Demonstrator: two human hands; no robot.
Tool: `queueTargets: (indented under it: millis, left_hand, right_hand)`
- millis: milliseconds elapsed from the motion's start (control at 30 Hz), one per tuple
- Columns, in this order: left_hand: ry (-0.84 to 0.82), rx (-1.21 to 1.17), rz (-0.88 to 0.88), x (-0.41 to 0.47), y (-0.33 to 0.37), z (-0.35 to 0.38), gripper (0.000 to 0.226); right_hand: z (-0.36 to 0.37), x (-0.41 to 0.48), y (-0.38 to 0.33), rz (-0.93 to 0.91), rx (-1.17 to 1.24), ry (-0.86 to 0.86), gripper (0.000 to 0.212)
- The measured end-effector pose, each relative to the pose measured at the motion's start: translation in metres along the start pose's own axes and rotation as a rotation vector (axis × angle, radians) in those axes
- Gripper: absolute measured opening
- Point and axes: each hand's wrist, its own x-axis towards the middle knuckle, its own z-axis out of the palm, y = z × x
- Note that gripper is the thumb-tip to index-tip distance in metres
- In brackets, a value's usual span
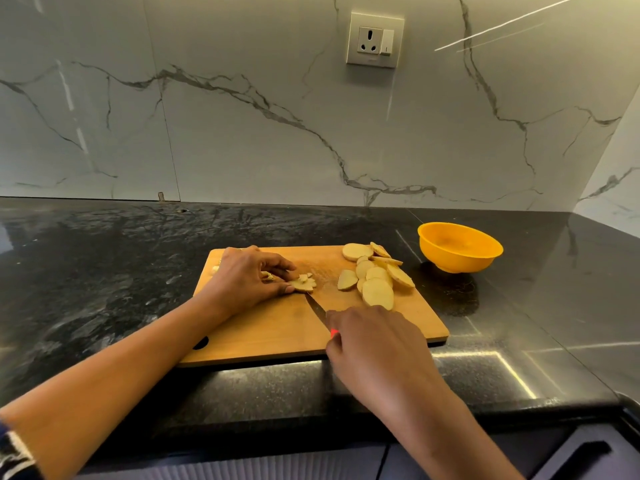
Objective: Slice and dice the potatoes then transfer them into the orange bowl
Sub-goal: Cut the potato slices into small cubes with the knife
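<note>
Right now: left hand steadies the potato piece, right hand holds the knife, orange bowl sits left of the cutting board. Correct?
No. The orange bowl sits right of the cutting board, per the head view. Left hand steadies the potato piece; right hand holds the knife.

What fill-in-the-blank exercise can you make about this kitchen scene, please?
The right hand grips a red-handled ____.
The left hand pinches potato pieces on the wooden ____.
The orange bowl stands to the ____ of the potato slices.
Missing words: knife; board; right.
</note>
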Motion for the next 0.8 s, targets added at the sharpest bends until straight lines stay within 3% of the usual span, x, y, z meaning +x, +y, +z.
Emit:
queueTargets:
  millis: [533,800]
  left_hand:
    - [0.019,0.008,0.003,0.0,-0.002,0.001,0.029]
    - [0.037,0.027,-0.002,0.001,-0.005,0.002,0.027]
  right_hand:
    - [0.021,0.039,-0.012,0.035,0.034,0.1,0.035]
    - [0.021,0.048,-0.02,0.03,-0.014,0.006,0.026]
